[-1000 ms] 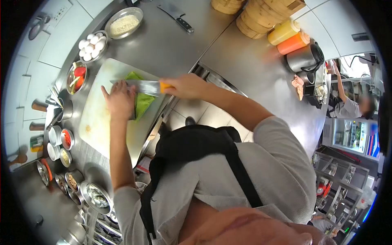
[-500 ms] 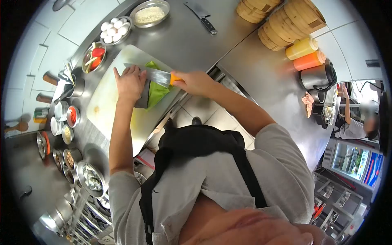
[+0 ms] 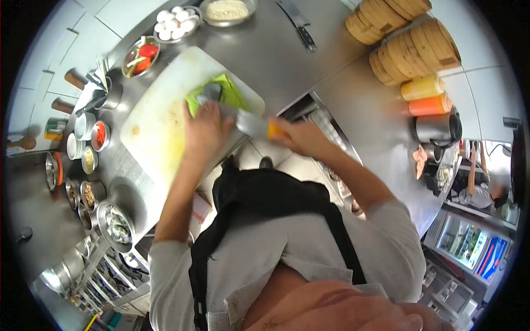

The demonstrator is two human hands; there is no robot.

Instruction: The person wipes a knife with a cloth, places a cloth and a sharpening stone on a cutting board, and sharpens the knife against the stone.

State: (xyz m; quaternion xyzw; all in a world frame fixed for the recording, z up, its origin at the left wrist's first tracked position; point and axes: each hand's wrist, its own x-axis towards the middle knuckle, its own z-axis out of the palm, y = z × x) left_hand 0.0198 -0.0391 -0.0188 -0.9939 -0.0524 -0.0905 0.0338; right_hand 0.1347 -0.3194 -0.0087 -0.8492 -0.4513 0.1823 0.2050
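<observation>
My right hand point(image 3: 294, 136) is closed round the orange handle of a wide-bladed knife point(image 3: 251, 123), whose blade points left. The blade runs toward my left hand point(image 3: 205, 129), which lies with its fingers flat over the tip area, slightly blurred. Beneath those fingers is a dark grey block point(image 3: 212, 91), partly hidden, resting on a folded bright green cloth point(image 3: 231, 94). The cloth lies on the right part of a stained white cutting board point(image 3: 157, 99).
A cleaver point(image 3: 301, 32) lies beyond the board. Bowls of eggs point(image 3: 175, 25), grain point(image 3: 226, 11) and vegetables point(image 3: 141, 59) stand at the back left. Bamboo steamers point(image 3: 414, 51) and sauce bottles point(image 3: 422, 88) are at right. Another person point(image 3: 476, 193) is at far right.
The view has shifted, moving the counter items rightward in the picture. The dark block's far end now shows beyond my left fingers. Both hands have moved nearer my body relative to the board.
</observation>
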